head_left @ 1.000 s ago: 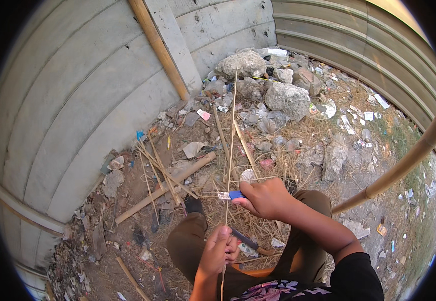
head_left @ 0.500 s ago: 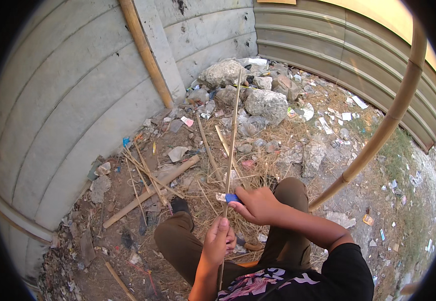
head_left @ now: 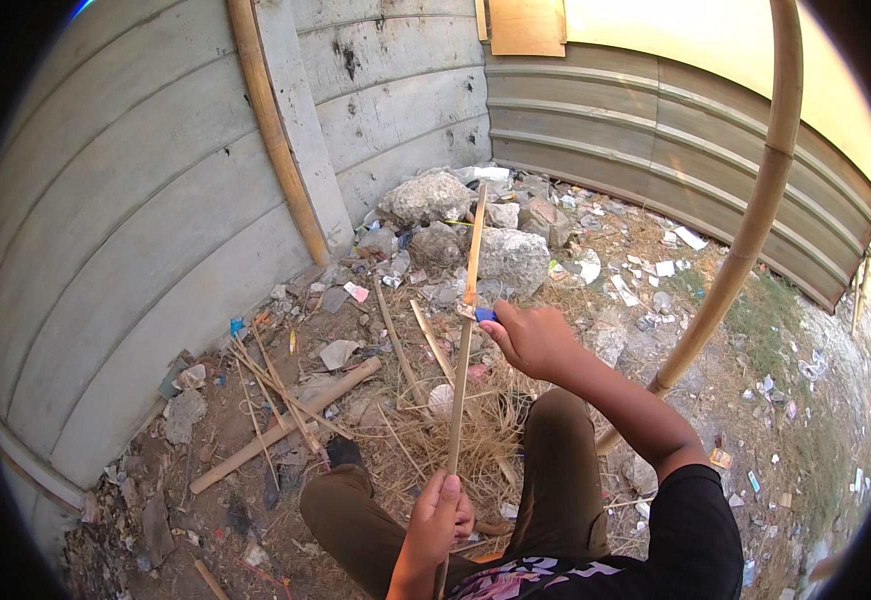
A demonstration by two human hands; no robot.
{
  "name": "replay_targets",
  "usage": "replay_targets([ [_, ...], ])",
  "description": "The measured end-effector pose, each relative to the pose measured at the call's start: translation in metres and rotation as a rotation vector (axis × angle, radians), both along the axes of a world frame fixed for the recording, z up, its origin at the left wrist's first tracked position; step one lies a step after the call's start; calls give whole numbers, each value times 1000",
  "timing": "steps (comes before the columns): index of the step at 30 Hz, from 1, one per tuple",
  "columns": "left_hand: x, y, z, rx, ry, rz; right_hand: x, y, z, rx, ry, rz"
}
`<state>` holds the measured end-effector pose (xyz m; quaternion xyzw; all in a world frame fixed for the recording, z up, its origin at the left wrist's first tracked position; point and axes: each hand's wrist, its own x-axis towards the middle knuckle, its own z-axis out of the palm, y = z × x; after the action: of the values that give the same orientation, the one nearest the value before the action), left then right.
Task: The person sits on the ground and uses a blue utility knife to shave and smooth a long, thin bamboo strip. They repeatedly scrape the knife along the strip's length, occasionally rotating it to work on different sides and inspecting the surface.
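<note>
My left hand (head_left: 442, 515) is closed round the lower part of a long, thin bamboo strip (head_left: 460, 400), which points up and away from me. Farther up the strip, my right hand (head_left: 535, 342) grips a blue-handled knife (head_left: 485, 315). Its short, pale blade lies against the strip, and a shaving appears to curl there. Beyond the blade, the strip's surface looks lighter and orange-yellow. Most of the knife's handle is hidden in my fingers.
Bamboo pieces (head_left: 285, 425) and dry shavings (head_left: 435, 430) lie between and left of my legs. A tall bamboo pole (head_left: 720, 300) slants up at the right. Rocks (head_left: 515, 258) and litter stand before a concrete wall (head_left: 145, 200) and a metal sheet fence (head_left: 615, 110).
My right hand has slid the knife up the strip, away from my left hand. A lighter stretch now shows beyond the blade. The view has tilted up slightly.
</note>
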<state>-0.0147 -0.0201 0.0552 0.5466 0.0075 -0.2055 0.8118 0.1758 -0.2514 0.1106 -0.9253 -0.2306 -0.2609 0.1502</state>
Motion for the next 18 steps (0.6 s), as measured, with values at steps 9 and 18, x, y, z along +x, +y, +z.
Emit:
replay_targets([
  [9,-5,12,-11,-16,63,3,-67,28,-41,-80,94,189],
  [18,6,16,-7,-15,147,24,15,13,-21,258,305,143],
])
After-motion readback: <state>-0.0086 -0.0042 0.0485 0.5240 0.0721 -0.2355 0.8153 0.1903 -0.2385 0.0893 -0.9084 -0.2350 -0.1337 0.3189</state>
